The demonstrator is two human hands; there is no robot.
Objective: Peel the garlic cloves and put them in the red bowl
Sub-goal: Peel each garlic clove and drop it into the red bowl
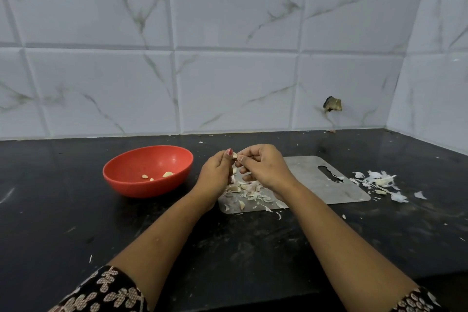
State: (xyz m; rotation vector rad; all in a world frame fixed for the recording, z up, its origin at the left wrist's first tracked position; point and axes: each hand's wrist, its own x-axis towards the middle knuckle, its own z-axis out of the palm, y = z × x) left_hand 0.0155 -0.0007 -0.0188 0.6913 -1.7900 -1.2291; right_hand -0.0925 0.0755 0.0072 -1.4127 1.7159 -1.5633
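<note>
As I log it, item: one garlic clove, pinched between left grip and right grip, both clenched on it, above the board, near the red bowl. Judged light, firm, slick once bared, with papery skin. I'd hold the ends and peel from the tip.

Black countertop w/ white marble-look tile wall behind.
</note>
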